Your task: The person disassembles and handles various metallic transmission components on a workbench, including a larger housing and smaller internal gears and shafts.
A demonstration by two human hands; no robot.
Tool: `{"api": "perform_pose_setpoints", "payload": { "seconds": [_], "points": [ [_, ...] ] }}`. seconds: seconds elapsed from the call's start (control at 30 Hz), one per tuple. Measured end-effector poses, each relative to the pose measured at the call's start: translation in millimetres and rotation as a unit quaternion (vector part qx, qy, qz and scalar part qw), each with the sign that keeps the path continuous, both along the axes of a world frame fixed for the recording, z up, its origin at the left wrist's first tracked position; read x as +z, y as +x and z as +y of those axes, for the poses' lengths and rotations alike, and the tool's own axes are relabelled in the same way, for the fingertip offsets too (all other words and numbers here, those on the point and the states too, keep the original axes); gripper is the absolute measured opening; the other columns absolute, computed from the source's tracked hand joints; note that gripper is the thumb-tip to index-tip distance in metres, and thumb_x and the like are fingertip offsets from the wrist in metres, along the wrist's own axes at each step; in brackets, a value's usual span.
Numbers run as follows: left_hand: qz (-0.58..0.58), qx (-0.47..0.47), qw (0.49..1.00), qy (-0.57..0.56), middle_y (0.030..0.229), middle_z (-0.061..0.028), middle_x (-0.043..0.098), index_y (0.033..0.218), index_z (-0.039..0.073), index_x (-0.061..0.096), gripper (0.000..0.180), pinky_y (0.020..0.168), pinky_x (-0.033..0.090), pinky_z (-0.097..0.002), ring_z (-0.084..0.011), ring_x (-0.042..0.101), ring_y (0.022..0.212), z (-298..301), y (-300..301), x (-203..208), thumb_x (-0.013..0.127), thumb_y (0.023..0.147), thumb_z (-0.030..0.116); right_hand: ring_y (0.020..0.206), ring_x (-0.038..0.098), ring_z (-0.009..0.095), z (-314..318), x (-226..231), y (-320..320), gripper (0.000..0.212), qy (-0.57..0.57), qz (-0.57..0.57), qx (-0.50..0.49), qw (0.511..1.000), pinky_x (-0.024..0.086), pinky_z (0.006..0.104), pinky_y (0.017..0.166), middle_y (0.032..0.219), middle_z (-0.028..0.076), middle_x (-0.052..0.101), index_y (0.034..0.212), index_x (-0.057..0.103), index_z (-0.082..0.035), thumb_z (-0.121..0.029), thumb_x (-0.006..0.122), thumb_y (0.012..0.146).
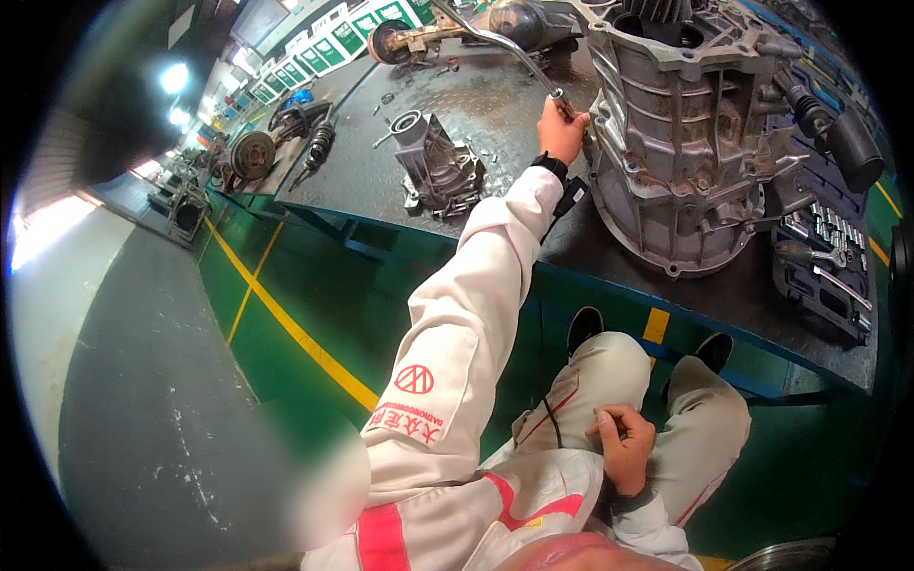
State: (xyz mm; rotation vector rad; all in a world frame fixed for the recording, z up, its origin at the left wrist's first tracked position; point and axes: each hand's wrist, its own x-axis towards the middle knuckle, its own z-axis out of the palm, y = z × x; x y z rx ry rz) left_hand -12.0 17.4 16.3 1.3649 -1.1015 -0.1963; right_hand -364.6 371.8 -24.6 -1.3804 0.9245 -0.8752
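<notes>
left hand [562,133] is wrapped round the end of the bent steel bar [522,54], just beside the big metal housing [671,162]; I'd grip firmly and swing it clear; can't tell if the curled right hand [624,449] holds anything

A glossy metal bar [535,68] is gleaming, a rough metal gearbox [666,152] is looking matt, and a textured metal tabletop [352,169] is shining dully.
</notes>
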Motion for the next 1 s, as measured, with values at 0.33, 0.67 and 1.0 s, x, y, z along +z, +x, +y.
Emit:
{"api": "perform_pose_setpoints", "payload": {
  "seconds": [0.33,0.67,1.0],
  "points": [
    [0.188,-0.137,0.960,-0.156,0.098,-0.0143,0.069,0.115,0.006,0.040,0.037,0.069,0.058,-0.0309,-0.0214,0.073,0.084,-10,26,-51,0.067,0.093,-0.006,0.066,0.070,0.014,1,5,-1,0.014,0.008,-0.007,0.019,1.000,0.052,0.0266,0.061,0.075,0.009,0.072,0.093,0.069,0.005,-0.008,0.065,0.097],
    [0.113,-0.088,0.984,-0.109,0.089,-0.0087,0.066,0.105,0.005,0.050,0.035,0.075,0.055,-0.0321,-0.0171,0.068,0.080,-11,17,-41,0.077,0.083,0.001,0.066,0.071,0.014,0,0,-4,0.013,0.000,0.018,0.007,1.000,0.052,0.0262,0.061,0.074,0.009,0.073,0.095,0.071,0.004,-0.009,0.066,0.097],
    [-0.054,-0.084,0.995,-0.023,0.098,-0.0174,0.074,0.111,-0.001,0.051,0.030,0.080,0.059,-0.0379,-0.0281,0.076,0.092,12,20,-19,0.073,0.093,0.007,0.068,0.068,0.012,-1,0,-3,0.015,0.029,0.008,0.030,0.999,0.052,0.0239,0.064,0.076,0.008,0.073,0.099,0.070,0.005,-0.009,0.065,0.099]
  ]
}}
